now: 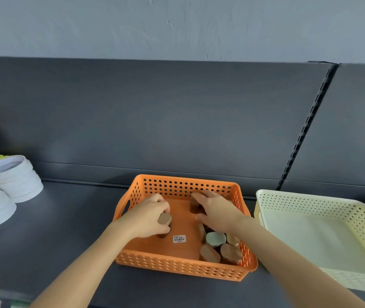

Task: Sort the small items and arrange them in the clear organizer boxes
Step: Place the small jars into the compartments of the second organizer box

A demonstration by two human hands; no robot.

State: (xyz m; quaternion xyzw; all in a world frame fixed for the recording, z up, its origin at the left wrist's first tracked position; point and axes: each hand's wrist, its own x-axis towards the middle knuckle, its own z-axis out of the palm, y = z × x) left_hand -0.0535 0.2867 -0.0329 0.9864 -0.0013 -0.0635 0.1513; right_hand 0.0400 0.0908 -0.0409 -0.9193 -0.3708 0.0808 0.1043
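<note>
The shelf (55, 230) is dark grey and flat. Behind it stands a dark grey back board (177, 118), and above that is a light grey wall (177, 25). A black strip with little slots (306, 125) runs up the back board at 2 o'clock.

An orange basket (177, 268) with lots of holes sits at 6 o'clock. Just beside it, at 4 o'clock, is a cream basket (310, 198). Stacks of white rings (17, 176) stand far off at 9 o'clock.

Both hands are inside the orange basket. The left hand (150, 215) is at the basket's 9 o'clock side. Its fingers and thumb are curled round a tan block (164, 218), which peeks out on the side of the hand nearest the middle of the basket. The right hand (219, 211) is at the basket's 1 o'clock side. Its fingers lie over the top of a dark brown block (195, 205) and its thumb comes in from below, so it grips that block. The block sticks out at the hand's 9 o'clock side.

A heap of small blocks (217, 238) lies in the basket's 5 o'clock corner, under the right wrist. A white sticker (179, 238) is on the basket floor, between the two arms.
</note>
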